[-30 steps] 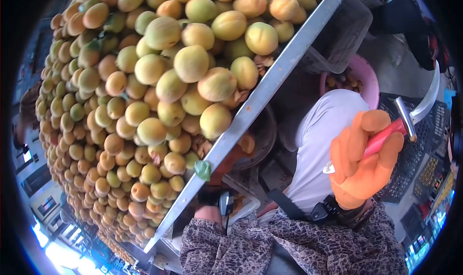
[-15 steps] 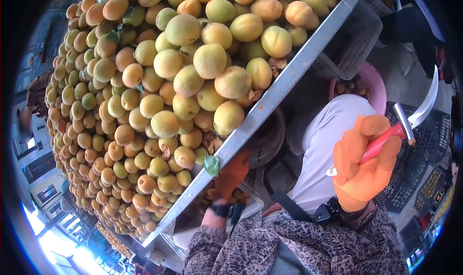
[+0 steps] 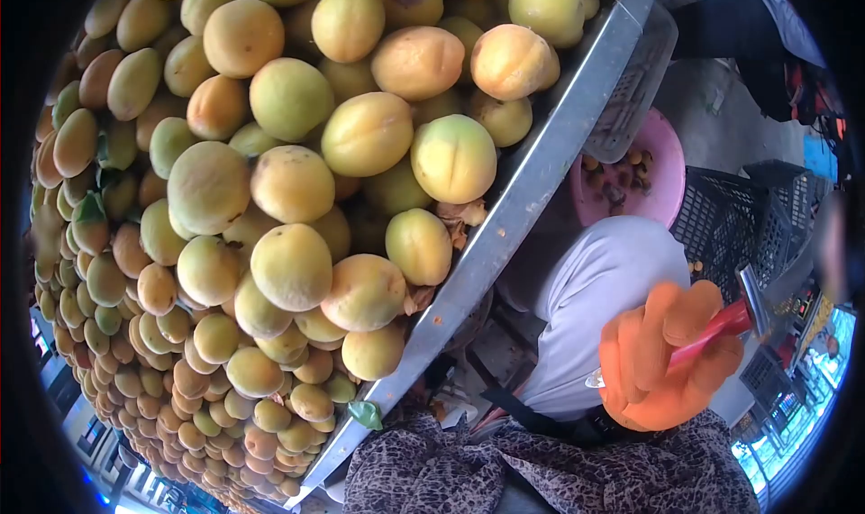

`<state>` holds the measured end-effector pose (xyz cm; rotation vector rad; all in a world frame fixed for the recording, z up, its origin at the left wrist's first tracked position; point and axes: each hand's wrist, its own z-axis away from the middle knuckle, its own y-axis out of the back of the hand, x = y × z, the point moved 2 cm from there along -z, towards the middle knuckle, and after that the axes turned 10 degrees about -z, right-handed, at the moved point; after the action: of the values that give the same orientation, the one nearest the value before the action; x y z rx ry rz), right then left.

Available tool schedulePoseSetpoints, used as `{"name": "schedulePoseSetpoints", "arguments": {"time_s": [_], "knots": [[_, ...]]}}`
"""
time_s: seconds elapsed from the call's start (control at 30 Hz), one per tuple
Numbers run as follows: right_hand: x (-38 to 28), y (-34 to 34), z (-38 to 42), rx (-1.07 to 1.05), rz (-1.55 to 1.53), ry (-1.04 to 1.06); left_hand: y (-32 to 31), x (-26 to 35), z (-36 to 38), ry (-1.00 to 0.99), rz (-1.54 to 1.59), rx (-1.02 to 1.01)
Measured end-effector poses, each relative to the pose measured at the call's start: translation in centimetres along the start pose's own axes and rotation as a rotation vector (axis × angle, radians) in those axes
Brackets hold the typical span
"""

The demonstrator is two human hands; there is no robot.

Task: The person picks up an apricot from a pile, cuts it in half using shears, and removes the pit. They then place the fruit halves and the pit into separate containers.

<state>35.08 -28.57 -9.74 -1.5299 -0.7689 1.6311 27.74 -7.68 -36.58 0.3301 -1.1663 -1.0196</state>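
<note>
Knife (image 3: 739,311), red-handled, with a metal collar and a blade running up and to the right until it blurs out near the frame edge; held in the right hand (image 3: 667,370), low on the right side of the head view. Right hand: orange glove, fingers curled fully around the red handle, thumb side uppermost, a small metal tip showing at the heel of the fist; wrist passes into a leopard-print sleeve (image 3: 631,473) that crosses the bottom of the view. Left hand: hidden beneath the table edge and the sleeve, so whether it is open, closed or holding anything cannot be told. Apricots (image 3: 365,136), yellow-green to orange, heaped in a deep pile covering the left and centre of the view, the nearest fruit large and those lower left small with the lens curve; scraps of dry brown leaf lie among the fruit beside the rim. Metal rim (image 3: 532,190), a pale flat bar running diagonally from upper right to lower left, bounding the heap; a small green leaf (image 3: 365,413) clings to its lower stretch. Grey-clad knee (image 3: 604,289), just right of the rim and directly above the gloved fist. Pink basin (image 3: 662,181), above the knee, holding brown pits. Black slatted crate (image 3: 721,217), just right of the basin. Pale plastic basket (image 3: 635,90), partly tucked under the rim at upper right.
</note>
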Motion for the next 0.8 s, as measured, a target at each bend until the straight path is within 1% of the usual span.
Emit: {"name": "schedulePoseSetpoints", "arguments": {"time_s": [0.07,0.2,0.27,0.37,0.4,0.47,0.5,0.57,0.6,0.67,0.7,0.77,0.8], "knots": [[0.2,0.2,0.6,0.059,-0.224,0.025,-1.8,-1.4,0.5,0.020,0.024,-0.015],[-0.1,0.2,0.7,0.096,-0.191,0.032,-1.2,-1.2,1.0,0.059,0.055,-0.040],[-0.1,0.3,0.4,-0.021,-0.084,0.045,-1.4,-1.3,1.0,0.063,0.072,-0.049],[-0.3,-0.9,-0.6,-0.045,-0.049,0.011,-1.5,-1.2,0.9,0.085,0.097,-0.052],[-0.4,-0.3,-0.6,-0.050,-0.051,0.012,-1.3,-1.2,0.9,0.092,0.104,-0.050],[-0.4,1.1,-0.1,-0.205,-0.127,-0.075,-1.2,-1.1,0.7,0.107,0.120,-0.044],[-0.4,0.6,-0.1,-0.209,-0.129,-0.075,-0.9,-0.8,0.7,0.115,0.128,-0.043],[-0.2,-0.4,0.2,-0.009,-0.210,0.072,0.0,-0.5,0.7,0.132,0.137,-0.036],[-0.3,0.6,0.2,-0.015,-0.220,0.072,0.2,-0.8,0.8,0.142,0.138,-0.030],[-0.7,2.9,0.5,-0.246,-0.042,0.074,1.0,-0.7,0.9,0.158,0.144,-0.019],[-0.8,2.1,0.6,-0.253,-0.048,0.074,1.3,-0.6,1.0,0.168,0.150,-0.013],[-1.0,0.3,0.9,-0.021,0.229,0.058,2.1,-0.4,1.7,0.196,0.163,0.006],[-0.9,-0.1,0.8,-0.035,0.219,0.053,3.1,0.6,2.3,0.204,0.158,0.021]]}}
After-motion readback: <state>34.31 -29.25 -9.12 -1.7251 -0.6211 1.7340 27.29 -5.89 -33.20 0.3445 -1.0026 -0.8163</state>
